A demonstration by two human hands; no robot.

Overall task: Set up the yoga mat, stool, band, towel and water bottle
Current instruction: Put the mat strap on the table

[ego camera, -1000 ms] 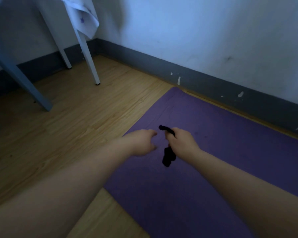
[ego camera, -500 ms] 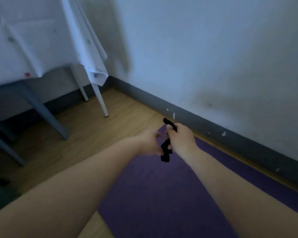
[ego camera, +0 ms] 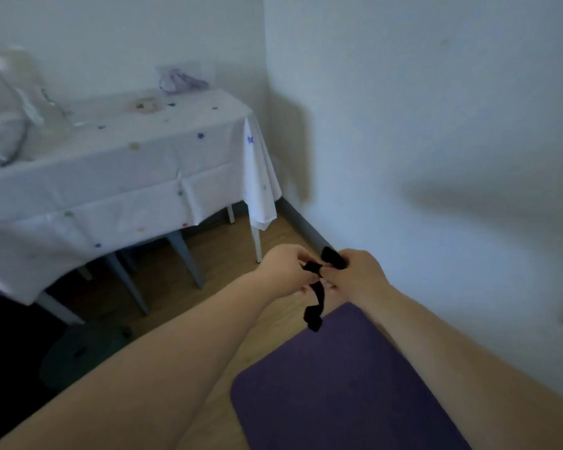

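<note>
While both arms are reaching forward from the bottom of the head view, I am seeing the left hand (ego camera: 285, 271) and the right hand (ego camera: 358, 272) meeting in mid-air, almost touching. Both are holding a black band (ego camera: 317, 295). The left fingers (ego camera: 306, 259) are curling around and pinching one part of it, and the right fingers (ego camera: 333, 274) are curling around another part, with a short loop sticking up above the right knuckles. A loose end of the band is hanging down between the two wrists, dangling above the floor near the mat's corner.

A purple yoga mat (ego camera: 338, 394) is lying flat on the wooden floor (ego camera: 231, 251) below the arms, running along the white wall (ego camera: 420, 141) on the right. A counter (ego camera: 127, 177) draped in a white cloth with small coloured shapes is standing in the corner on the left, well apart from the hands. Blurred pale things are sitting on top of it; I cannot tell what they are.
</note>
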